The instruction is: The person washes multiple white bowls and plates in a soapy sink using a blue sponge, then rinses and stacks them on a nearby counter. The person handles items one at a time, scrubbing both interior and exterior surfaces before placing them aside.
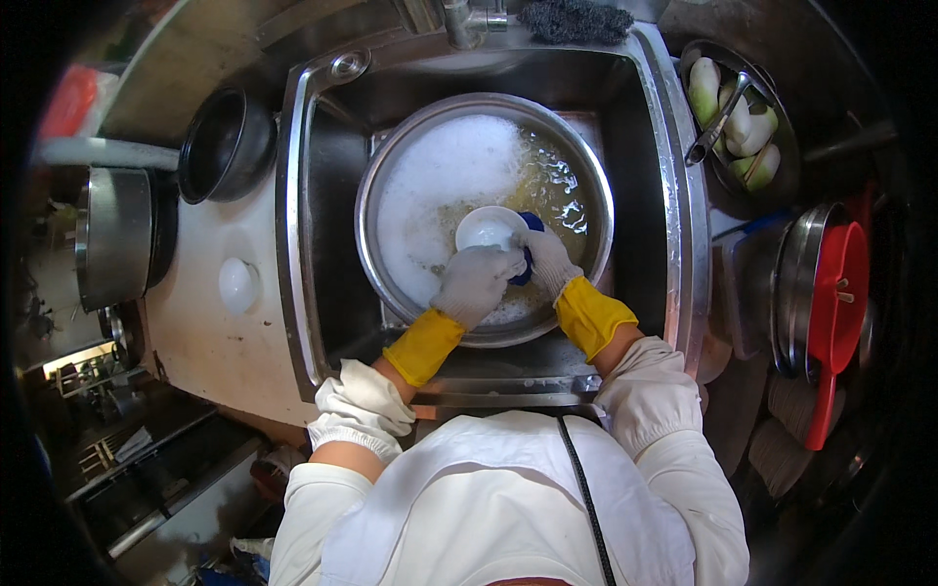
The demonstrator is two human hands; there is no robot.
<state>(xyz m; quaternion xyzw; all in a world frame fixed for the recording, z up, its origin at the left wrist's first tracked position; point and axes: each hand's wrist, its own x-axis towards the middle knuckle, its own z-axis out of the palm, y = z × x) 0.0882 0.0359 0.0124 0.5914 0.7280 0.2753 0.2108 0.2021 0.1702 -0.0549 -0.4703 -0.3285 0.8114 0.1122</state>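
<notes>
White-gloved, yellow-cuffed. Gripping white bowl [489,228] with left hand [476,284]; clutching blue scrubber [531,222] in right hand [549,262], at bowl's right side, contact hard to see. Holding bowl over foamy water [440,161] in round metal basin [365,220], inside steel sink [337,293]. Left of sink: small white dish [238,285] on counter [205,342], dark round pot [227,145] beyond. Right: pale vegetables [760,132], metal utensil [721,122].

Glossy bowl [485,227], shiny metal basin [362,227]

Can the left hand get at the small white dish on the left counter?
Probably not now: the left hand holds a white bowl over the metal basin, though only that and the sink's edge seem between hand and dish.
</notes>
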